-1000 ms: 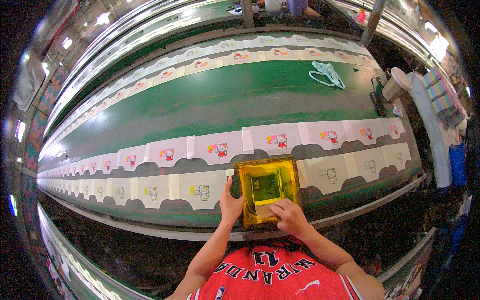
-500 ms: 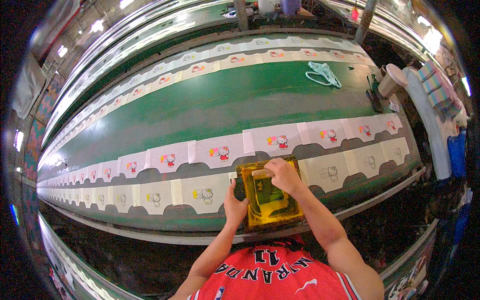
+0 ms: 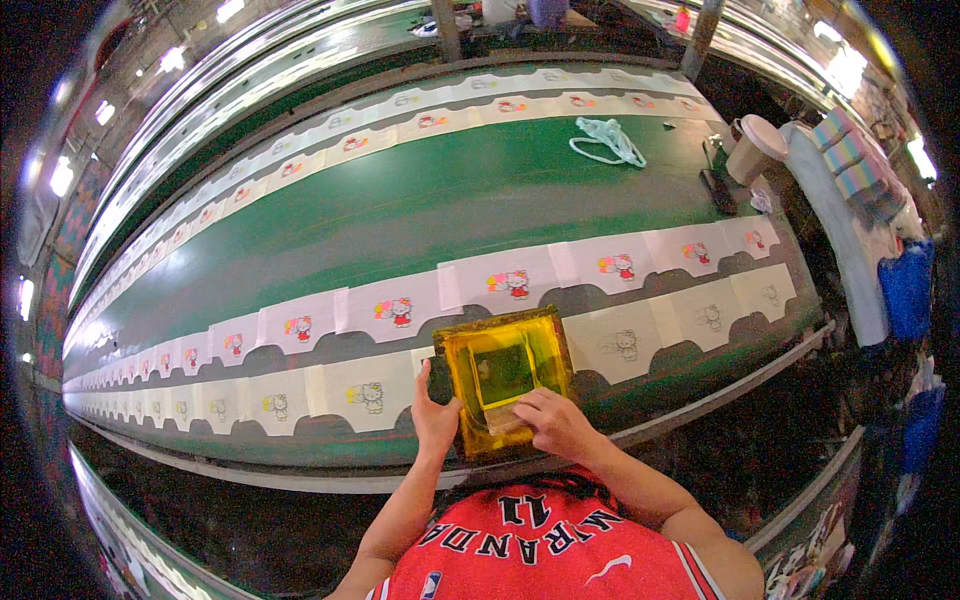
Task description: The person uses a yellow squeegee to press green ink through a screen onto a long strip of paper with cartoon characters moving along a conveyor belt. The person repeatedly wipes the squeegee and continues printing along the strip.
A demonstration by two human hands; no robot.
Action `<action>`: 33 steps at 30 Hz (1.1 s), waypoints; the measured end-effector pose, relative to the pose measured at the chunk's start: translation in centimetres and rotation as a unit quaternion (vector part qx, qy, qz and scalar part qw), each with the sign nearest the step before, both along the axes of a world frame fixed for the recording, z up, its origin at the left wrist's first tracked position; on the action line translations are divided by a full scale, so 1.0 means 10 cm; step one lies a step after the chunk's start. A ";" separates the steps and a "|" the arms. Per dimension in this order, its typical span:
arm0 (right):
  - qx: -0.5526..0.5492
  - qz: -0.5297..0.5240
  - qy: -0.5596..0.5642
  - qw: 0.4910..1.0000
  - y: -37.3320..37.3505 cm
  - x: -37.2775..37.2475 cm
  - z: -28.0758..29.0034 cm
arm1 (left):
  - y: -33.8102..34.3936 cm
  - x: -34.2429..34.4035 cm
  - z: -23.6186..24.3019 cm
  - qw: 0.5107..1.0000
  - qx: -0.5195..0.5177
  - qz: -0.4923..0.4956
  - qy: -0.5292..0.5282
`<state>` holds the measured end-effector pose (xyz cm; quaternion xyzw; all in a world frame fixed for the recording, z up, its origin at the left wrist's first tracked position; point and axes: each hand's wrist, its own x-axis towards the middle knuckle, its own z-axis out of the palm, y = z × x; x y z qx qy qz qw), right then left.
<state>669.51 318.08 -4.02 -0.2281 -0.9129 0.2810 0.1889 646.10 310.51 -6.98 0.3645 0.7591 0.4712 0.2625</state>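
Observation:
A yellow screen-printing frame (image 3: 557, 350) with dark, ink-stained edges lies flat over the nearest row of pale fabric pieces. My left hand (image 3: 436, 418) grips its left edge, thumb and fingers around a dark part there. In my right hand (image 3: 556, 422) is a squeegee (image 3: 507, 419) with a wooden grip, pressed on the mesh close to the near side of the frame. Left of the frame, a fabric piece (image 3: 335, 398) bears a grey cat outline with yellow balloons. To its right, another piece (image 3: 655, 352) shows only a faint grey outline. Whatever lies beneath the frame is mostly hidden.
Behind runs a row of pinkish fabric pieces (image 3: 455, 287) with coloured cat prints, on the long green table (image 3: 400, 210). Farther back lie a pale blue plastic bag (image 3: 610, 140), a lidded beige container (image 3: 757, 148) and two more printed rows. A metal rail (image 3: 690, 405) edges the near side.
My right hand has drawn the squeegee from the far side of the frame toward me. My left hand stays at the frame's left edge. The whole view has shifted slightly.

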 end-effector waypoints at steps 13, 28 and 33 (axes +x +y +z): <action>0.004 -0.055 -0.001 0.998 0.84 1.80 0.02 | 0.95 1.93 0.08 0.996 -0.048 0.014 -0.076; 0.044 -0.021 0.040 0.998 0.86 1.99 -0.11 | 0.98 1.98 -0.14 0.999 -0.035 0.011 0.034; -0.007 0.000 -0.022 1.000 0.73 2.14 0.01 | 1.01 2.01 -0.17 0.997 -0.032 0.006 0.065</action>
